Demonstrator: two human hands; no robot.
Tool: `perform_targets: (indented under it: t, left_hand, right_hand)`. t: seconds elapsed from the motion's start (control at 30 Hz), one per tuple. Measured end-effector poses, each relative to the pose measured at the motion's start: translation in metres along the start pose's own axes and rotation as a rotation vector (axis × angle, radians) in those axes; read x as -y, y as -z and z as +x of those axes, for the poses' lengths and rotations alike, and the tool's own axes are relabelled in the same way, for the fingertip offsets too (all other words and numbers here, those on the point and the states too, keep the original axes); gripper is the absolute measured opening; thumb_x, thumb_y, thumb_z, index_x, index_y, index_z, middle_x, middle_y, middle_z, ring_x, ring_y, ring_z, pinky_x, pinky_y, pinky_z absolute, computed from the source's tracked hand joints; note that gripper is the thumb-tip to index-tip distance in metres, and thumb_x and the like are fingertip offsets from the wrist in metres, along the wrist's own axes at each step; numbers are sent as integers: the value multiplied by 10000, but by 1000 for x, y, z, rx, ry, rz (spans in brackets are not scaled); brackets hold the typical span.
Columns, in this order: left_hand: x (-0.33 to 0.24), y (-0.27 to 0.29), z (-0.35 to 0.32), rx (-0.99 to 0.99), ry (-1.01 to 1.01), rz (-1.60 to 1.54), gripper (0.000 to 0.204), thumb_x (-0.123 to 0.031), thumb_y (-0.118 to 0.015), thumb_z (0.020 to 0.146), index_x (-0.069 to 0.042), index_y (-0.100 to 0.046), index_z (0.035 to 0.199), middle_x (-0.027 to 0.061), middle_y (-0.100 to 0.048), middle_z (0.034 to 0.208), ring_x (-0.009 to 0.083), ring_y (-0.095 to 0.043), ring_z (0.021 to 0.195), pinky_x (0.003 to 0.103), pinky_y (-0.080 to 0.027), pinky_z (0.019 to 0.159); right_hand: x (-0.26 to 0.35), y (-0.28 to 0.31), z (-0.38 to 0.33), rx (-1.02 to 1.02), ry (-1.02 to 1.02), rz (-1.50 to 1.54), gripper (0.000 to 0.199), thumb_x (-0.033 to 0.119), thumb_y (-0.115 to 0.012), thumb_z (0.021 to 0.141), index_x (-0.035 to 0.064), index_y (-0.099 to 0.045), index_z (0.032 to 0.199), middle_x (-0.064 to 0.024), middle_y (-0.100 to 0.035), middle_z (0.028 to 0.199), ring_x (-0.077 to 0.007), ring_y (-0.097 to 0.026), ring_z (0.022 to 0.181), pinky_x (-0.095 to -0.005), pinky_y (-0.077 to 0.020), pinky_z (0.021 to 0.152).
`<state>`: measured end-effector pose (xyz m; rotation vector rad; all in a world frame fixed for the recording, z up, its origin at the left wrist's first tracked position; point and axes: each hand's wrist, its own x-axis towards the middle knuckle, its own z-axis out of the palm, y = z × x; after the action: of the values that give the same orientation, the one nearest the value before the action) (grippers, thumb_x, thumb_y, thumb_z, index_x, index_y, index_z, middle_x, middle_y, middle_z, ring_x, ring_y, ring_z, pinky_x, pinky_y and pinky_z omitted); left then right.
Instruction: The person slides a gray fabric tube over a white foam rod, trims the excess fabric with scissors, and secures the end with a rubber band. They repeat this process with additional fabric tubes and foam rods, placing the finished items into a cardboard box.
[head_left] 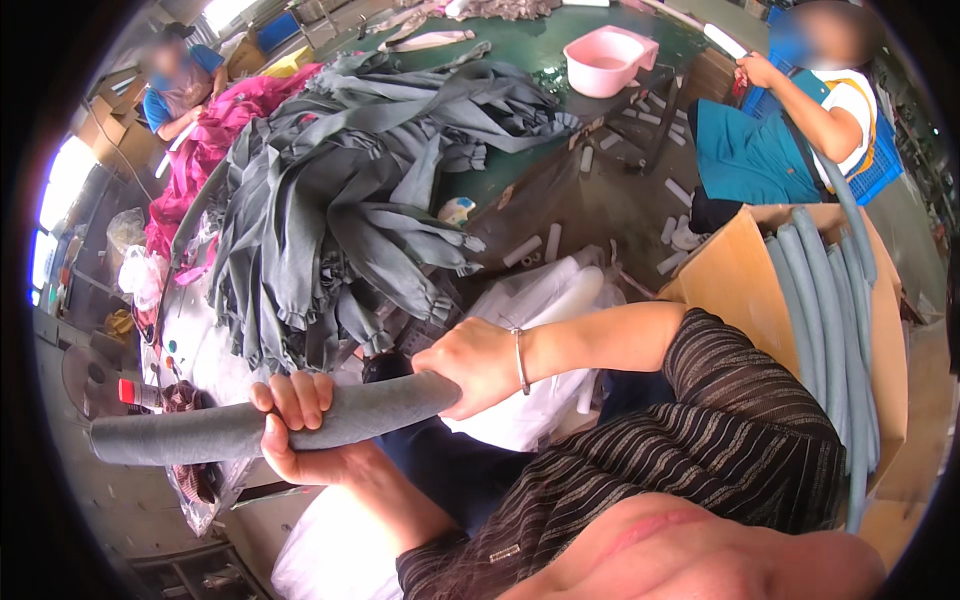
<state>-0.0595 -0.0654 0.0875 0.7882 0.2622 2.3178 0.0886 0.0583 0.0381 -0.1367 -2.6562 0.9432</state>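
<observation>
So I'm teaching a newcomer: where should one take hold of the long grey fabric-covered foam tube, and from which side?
Probably around its round shaft, wrapping from the near side: the long grey fabric-covered foam tube lies crosswise. The left hand wraps its middle from below; the right hand closes over its right end.

One head-worn fisheye view looks steeply down, close over the wearer's chest, towards the cluttered table (520,190) beyond.
</observation>
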Motion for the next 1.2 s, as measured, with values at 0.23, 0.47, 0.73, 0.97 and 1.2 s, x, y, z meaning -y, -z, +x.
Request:
perform_targets:
  t: [0.23,0.47,0.73,0.97,1.2]
  left_hand:
    - [-14,6,-2,-51,133,-98,127,-39,-528,800,-78,-415,843,-12,-346,646,94,-333,559,251,-317,573]
    - [-4,27,1,-143,211,-91,135,-56,-533,801,-85,-401,791,-16,-332,620,94,-317,527,253,-306,561]
    - [7,10,17,-35,63,-114,116,-54,-526,785,-80,-418,815,-13,-337,637,99,-322,559,265,-314,592]
    - [10,3,8,-34,-76,-71,194,-139,-542,849,-65,-458,1007,19,-441,786,128,-430,694,292,-405,714]
    - [50,-10,-13,0,45,127,298,-181,-608,819,-97,-458,1063,25,-464,838,154,-478,757,366,-429,848]
  right_hand:
    - [-6,28,-17,455,-79,310,736,286,-801,583,68,-454,1195,-167,-632,942,-329,-624,885,-408,-479,767]
    - [-43,48,-70,403,-194,207,605,269,-740,604,26,-531,1118,-183,-643,903,-313,-635,860,-384,-496,750]
    - [-41,28,-50,-153,-77,-136,427,276,-754,609,89,-542,929,-81,-633,806,-296,-633,752,-405,-502,646]
    - [-17,15,-23,-150,-65,-97,362,208,-724,613,87,-575,920,-107,-651,765,-301,-650,727,-408,-511,645]
    - [3,21,-19,-195,-34,-162,352,263,-734,630,93,-579,896,-104,-647,738,-308,-647,709,-407,-508,633]
